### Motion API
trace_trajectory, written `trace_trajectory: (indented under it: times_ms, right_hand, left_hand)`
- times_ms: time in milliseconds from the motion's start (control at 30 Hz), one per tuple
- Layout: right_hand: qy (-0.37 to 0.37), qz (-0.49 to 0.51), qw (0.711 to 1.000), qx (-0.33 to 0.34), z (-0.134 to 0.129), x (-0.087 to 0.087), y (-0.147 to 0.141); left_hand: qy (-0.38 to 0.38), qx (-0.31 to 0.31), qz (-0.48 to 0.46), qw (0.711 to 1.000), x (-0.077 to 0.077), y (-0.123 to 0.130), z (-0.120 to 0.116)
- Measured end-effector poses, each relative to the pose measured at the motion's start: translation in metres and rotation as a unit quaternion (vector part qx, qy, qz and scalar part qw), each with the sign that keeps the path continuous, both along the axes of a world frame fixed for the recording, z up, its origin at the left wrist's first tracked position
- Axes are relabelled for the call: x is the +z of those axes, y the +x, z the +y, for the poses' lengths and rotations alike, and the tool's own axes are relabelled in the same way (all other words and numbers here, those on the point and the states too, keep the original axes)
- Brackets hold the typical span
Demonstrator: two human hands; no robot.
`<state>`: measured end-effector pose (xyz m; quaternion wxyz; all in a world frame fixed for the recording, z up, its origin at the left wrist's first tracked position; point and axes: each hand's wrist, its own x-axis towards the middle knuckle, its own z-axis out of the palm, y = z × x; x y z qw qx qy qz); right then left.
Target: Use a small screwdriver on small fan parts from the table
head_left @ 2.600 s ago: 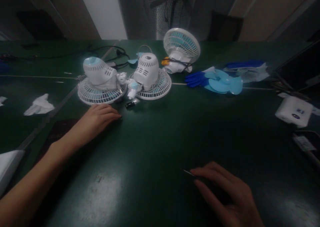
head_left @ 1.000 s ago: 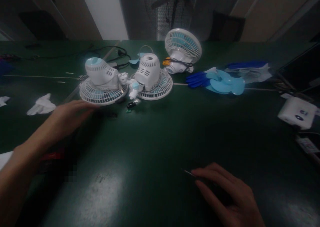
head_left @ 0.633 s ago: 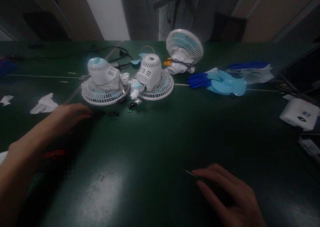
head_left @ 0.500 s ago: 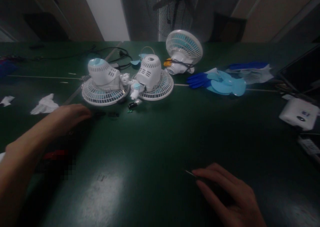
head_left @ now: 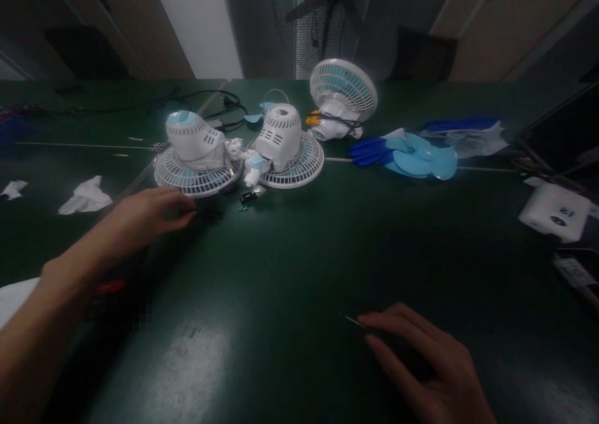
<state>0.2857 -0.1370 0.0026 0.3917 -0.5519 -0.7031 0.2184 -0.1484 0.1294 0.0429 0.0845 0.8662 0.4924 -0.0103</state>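
Note:
My left hand [head_left: 152, 215] reaches across the table at the left, in front of a white fan [head_left: 199, 146] lying on its grille. Its thumb and forefinger are closed at the tips; what they hold, if anything, is too dark to make out. Just right of those fingertips lies a small dark part [head_left: 214, 214]. A small black piece with a metal end [head_left: 249, 196] and a green circuit board [head_left: 243, 208] are farther right. At the lower right, my right hand [head_left: 425, 361] pinches a thin metal-tipped tool [head_left: 354, 320], its tip pointing left. Most of this tool is hidden.
A second fan [head_left: 281, 137] lies beside the first, and a third [head_left: 344, 93] stands tilted behind. Light-blue fan blades [head_left: 423, 156] and a blue glove [head_left: 372, 151] are at right. A white box [head_left: 555, 212] sits near the right edge. A red-marked object [head_left: 110, 287] lies under my left forearm.
My left hand has moved right over the dark parts, and its fingertips have come together. The right hand stays nearly still with the thin tool.

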Motion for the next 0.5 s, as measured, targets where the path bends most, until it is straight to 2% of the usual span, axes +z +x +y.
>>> trace_trajectory:
  times_ms: [167, 500]
  right_hand:
    - [-0.004, -0.006, 1.000, -0.003, -0.001, -0.002, 0.001]
    - [-0.001, -0.010, 1.000, -0.001, 0.002, 0.002, 0.000]
  left_hand:
    - [-0.005, -0.026, 0.004, 1.000, -0.007, 0.024, 0.000]
    - [-0.017, -0.019, -0.020, 0.999, -0.003, 0.023, -0.001]
